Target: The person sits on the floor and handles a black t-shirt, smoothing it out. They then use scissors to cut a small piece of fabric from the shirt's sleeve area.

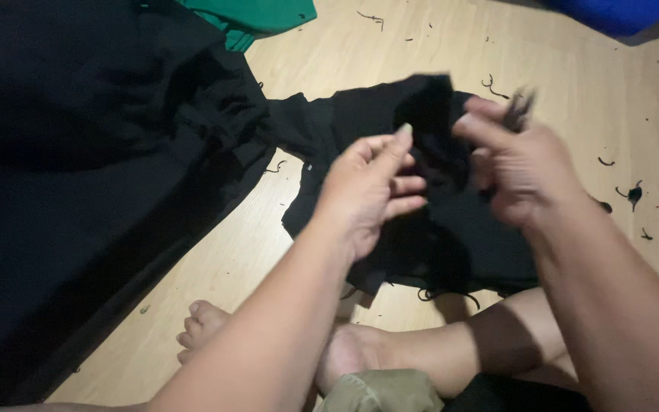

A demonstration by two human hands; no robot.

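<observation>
The person sits on a pale wooden floor (223,252) with legs crossed, both hands raised over a small piece of black cloth (421,229) that lies partly on the floor just in front of the bare feet and is lifted at its upper edge. The left hand (368,191) has its fingers (402,185) curled lightly, thumb and forefinger pinching the raised fold of the cloth. The right hand (524,172) is closed around the same fold from the other side, its grip tight, and a small tuft of dark thread ends (519,111) sticks up blurred above the knuckles, so the hand looks to be in motion. The work in hand seems to be picking loose threads off the cloth edge, and the step looks to be mid-pull. A clean pull would call for the left hand to hold the fold taut while the right draws away. Short dark thread scraps (631,192) lie scattered on the floor to the right. A large spread of black fabric (78,191) covers the floor on the left, with a green cloth (257,15) beyond it and a blue object (612,11) at the top right.
</observation>
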